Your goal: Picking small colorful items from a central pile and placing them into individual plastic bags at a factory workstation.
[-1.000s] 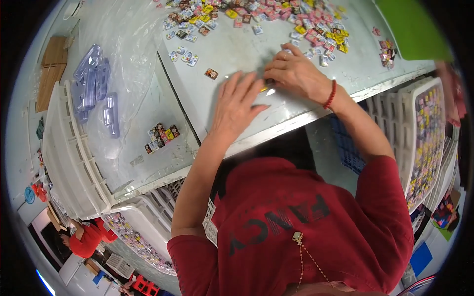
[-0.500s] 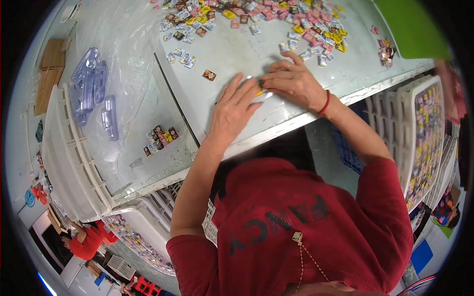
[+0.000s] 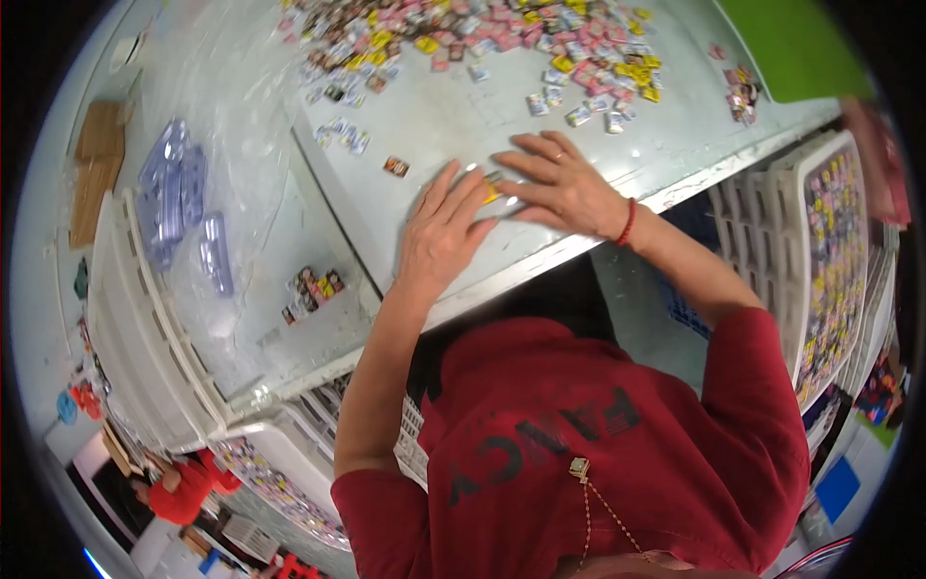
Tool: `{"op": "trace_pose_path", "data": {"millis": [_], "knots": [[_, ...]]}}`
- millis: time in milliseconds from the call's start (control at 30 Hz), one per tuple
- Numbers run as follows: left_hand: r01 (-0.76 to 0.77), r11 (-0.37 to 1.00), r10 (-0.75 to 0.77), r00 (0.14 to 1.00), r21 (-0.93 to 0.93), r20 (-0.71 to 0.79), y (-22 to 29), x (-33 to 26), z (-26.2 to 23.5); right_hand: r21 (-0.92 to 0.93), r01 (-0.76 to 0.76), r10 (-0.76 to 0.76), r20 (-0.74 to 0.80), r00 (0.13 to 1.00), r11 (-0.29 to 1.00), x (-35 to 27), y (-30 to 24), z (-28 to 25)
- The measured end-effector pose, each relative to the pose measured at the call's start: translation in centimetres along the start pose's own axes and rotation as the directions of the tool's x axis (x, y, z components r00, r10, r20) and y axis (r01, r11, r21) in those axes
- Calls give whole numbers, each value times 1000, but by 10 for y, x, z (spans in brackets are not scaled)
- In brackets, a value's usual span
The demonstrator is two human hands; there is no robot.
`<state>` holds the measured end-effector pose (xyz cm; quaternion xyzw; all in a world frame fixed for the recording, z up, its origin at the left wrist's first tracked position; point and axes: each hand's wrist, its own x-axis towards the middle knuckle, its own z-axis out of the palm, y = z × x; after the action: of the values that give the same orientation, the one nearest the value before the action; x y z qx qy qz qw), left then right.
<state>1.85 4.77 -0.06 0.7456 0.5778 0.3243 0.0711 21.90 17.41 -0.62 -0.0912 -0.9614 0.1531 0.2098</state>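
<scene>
Head view shows both hands lying flat on a pale grey counter (image 3: pixel 434 116), palms down with the fingers spread, neither one clenched. The left hand (image 3: pixel 442 236) and the right hand (image 3: pixel 559 183) meet at their fingertips over a small yellow packet (image 3: pixel 493 189), which rests on the counter near its front edge and shows only as a sliver between the fingers; the fingers press or cover it, and whether either hand actually grips it cannot be told. A red bracelet (image 3: pixel 627 222) circles the right wrist. Just beyond the left hand, apart from it, lies a single small dark packet (image 3: pixel 395 167). Farther back across the counter spreads a wide scatter of small colourful packets (image 3: pixel 482 39), pink, yellow and white, well apart from the hands. A smaller cluster of packets (image 3: pixel 741 92) sits at the far right, beside a green sheet (image 3: pixel 791 43). To the left, a lower surface under clear plastic film carries a few clear blue-tinted plastic trays (image 3: pixel 178 198) and a little pile of packets (image 3: pixel 311 292). White slotted racks (image 3: pixel 830 251) filled with packets stand to the right of the counter's edge, below the right forearm. The person wears a red shirt (image 3: pixel 617 454).
</scene>
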Motion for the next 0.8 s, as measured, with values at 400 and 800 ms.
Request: {"op": "trace_pose_path", "data": {"millis": [400, 800], "knots": [[27, 999, -30, 996, -40, -87, 3, 48, -11, -59, -541, 483, -378, 790, 839, -41, 31, -42], [-41, 999, 41, 999, -3, 14, -8, 118, 49, -148, -539, 433, -437, 788, 829, -22, 33, -40]]}}
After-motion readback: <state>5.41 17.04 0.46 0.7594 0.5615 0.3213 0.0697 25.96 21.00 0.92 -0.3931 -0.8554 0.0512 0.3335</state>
